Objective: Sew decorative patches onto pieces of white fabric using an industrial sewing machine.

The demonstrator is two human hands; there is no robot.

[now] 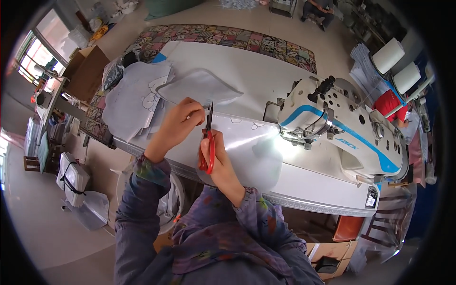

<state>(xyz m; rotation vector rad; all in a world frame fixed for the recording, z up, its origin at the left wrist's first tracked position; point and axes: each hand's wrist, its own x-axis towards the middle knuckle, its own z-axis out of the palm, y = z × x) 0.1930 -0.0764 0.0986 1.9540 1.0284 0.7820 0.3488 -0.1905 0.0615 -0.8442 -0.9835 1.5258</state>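
My right hand (222,164) grips a pair of scissors with red handles (211,149), its dark blades pointing away from me. Beside the blade tips, the fingers of my left hand (176,124) are pinched together. Whatever they hold is too small to make out. Just beyond my hands lies a pale grey cloth piece (202,85) with a darker curved edge. To the left is a stack of white shaped pieces (133,97), one bearing a line drawing of a rabbit. A pale sheet (256,159) rests at the near table edge, below the machine's light.
A white and blue sewing machine (339,128) takes up the right side of the white table (190,52). Thread cones (388,56) stand behind it. At left are a cardboard box (88,71) and a strapped white bundle (73,178). A person (319,12) sits far off.
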